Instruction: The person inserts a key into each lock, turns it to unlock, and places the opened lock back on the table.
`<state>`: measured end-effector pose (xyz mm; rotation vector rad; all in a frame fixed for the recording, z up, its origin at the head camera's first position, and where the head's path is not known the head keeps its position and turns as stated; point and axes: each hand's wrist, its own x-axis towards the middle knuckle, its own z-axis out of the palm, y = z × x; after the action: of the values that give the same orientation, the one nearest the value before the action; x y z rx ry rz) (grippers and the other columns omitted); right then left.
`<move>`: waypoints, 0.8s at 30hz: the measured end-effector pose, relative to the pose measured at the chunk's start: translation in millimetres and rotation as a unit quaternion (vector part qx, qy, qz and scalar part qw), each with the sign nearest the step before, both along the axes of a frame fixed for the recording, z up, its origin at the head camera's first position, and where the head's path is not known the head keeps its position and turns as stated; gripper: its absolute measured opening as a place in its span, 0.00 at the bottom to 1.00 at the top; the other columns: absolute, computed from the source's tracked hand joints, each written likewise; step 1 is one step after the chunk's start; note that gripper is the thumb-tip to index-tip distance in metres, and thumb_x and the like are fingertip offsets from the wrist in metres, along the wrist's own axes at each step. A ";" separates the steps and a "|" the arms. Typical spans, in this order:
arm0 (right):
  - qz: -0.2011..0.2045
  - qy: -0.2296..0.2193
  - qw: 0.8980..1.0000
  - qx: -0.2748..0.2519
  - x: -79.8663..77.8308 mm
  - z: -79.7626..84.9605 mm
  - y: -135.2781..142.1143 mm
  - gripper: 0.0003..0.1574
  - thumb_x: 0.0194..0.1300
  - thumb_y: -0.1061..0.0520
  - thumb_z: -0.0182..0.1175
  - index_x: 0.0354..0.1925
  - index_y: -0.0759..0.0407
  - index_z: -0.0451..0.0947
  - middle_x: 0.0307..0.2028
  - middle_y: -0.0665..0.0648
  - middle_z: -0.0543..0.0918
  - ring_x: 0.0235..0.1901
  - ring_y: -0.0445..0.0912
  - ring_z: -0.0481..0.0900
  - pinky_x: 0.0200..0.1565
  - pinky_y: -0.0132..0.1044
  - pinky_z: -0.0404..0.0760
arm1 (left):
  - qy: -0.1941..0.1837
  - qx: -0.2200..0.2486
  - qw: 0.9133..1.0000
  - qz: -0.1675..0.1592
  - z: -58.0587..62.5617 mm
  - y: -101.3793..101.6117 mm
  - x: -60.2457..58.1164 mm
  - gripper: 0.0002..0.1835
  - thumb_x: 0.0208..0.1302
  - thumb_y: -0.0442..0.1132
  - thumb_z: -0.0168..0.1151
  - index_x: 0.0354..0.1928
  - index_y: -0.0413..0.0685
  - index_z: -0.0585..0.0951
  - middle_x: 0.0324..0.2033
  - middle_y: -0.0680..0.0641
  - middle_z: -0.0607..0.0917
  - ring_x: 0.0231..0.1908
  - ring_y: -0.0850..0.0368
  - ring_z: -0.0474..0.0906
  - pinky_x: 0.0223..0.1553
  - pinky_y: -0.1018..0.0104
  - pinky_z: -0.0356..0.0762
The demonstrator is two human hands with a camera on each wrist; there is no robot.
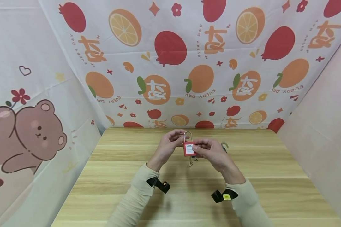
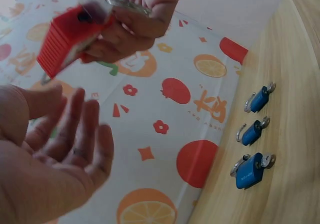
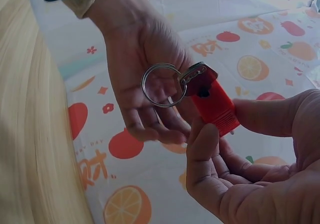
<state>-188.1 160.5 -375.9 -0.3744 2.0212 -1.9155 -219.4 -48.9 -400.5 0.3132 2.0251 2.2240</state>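
Note:
A red padlock [image 1: 189,148] with a white label and a tall metal shackle is held upright over the table. My right hand [image 1: 211,153] pinches its body between thumb and fingers, as the right wrist view also shows. From the padlock's underside a key [image 3: 194,72] sticks out, and a metal key ring [image 3: 143,87] hangs on it. Beside the shackle is my left hand [image 1: 168,146]; its fingers are spread and loosely bent in the left wrist view, holding nothing. Whether the left thumb touches the shackle, I cannot tell.
Three blue padlocks, a far one [image 2: 259,100], a middle one [image 2: 251,132] and a near one [image 2: 249,171], lie in a row on the wooden table [image 1: 125,176]. The head view mostly hides them behind the hands. Printed cloth [image 1: 170,75] stands behind the table.

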 end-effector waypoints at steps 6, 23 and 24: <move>0.020 -0.003 1.000 -0.007 1.9 -0.8 0.7 0.27 0.73 0.59 0.60 0.61 0.77 0.70 0.43 0.51 0.83 0.39 0.40 0.81 0.45 0.34 0.84 | 0.014 0.057 0.997 -0.044 -5.5 2.0 -6.0 0.19 0.74 0.34 0.58 0.63 0.35 0.74 0.43 0.58 0.89 0.44 0.63 0.84 0.46 0.69 0.82; 0.051 -0.026 0.998 -0.015 4.1 -2.7 -0.2 0.30 0.73 0.56 0.61 0.64 0.75 0.69 0.47 0.51 0.82 0.43 0.43 0.81 0.46 0.33 0.84 | 0.024 0.123 0.990 -0.070 -5.9 2.3 -11.7 0.08 0.76 0.36 0.55 0.47 0.57 0.81 0.38 0.58 0.91 0.37 0.66 0.84 0.44 0.70 0.83; 0.051 -0.026 0.998 -0.015 4.2 -2.7 -0.2 0.31 0.73 0.56 0.61 0.64 0.74 0.69 0.47 0.51 0.82 0.43 0.43 0.81 0.46 0.33 0.84 | 0.020 0.126 0.989 -0.070 -5.2 2.1 -11.6 0.08 0.76 0.35 0.55 0.47 0.57 0.81 0.37 0.57 0.91 0.36 0.66 0.83 0.43 0.71 0.83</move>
<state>-184.0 160.2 -378.7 -0.4225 1.9053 -1.8760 -231.0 -46.7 -405.7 0.5115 1.6805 2.4010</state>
